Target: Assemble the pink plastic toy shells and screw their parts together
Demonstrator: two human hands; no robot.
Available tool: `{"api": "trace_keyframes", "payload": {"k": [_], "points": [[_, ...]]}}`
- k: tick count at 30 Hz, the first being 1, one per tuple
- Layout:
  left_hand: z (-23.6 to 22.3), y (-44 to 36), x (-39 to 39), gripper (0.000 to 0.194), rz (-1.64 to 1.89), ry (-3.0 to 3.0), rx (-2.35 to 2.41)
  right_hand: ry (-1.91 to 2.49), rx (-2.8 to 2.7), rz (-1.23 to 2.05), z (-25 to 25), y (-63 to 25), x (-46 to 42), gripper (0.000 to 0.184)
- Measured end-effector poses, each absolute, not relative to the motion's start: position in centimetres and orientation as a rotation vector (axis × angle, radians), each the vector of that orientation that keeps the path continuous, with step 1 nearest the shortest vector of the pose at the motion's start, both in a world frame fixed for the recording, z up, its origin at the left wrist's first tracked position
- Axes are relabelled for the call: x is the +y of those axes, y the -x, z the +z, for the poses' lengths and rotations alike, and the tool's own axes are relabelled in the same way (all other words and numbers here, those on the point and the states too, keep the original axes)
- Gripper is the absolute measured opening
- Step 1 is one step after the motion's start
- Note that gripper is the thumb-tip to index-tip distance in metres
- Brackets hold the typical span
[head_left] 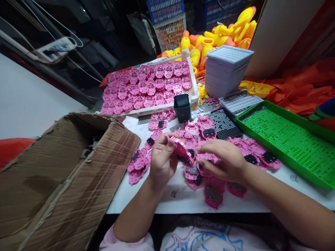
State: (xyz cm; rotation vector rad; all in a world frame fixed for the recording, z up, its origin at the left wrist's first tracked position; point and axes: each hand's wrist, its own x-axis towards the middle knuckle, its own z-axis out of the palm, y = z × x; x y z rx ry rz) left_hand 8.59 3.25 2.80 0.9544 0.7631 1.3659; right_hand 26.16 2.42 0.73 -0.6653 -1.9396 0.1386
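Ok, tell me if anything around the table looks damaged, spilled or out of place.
The cardboard box at left looks worn: its top edge is ragged and its side creased. Small yellow pieces lie loose beside the white crate, possibly spilled. The pink parts on the table lie in untidy, overlapping heaps.

The white table (183,204) carries scattered pink parts (135,176).

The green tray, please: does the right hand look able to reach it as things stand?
Probably yes: the right hand seems to hold nothing, and the pink parts between it and the green tray lie low on the table.
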Motion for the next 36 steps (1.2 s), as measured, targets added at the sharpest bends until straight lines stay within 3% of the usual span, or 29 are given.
{"api": "trace_keyframes", "payload": {"k": [10, 17, 28, 36], "points": [[2.9, -8.1, 3.9, 0.02, 1.317, -0.858, 0.735, 0.947, -1.613, 0.246, 1.9, -27.8, 2.9, 0.003], [3.6, -7.0, 5.3, 0.023, 1.336, -0.911, 0.896, 0.962, -1.589, 0.342, 1.8, -27.7, 3.0, 0.005], [1.5, -6.9, 6.1, 0.045, 1.148, -1.281, 1.275, 0.852, -1.785, 0.182, 1.8, -27.6, 3.3, 0.004], [-0.1, -7.7, 5.9, 0.024, 1.058, -1.634, 1.476, 0.809, -1.847, 0.145, 1.8, -27.6, 3.4, 0.003]]}}
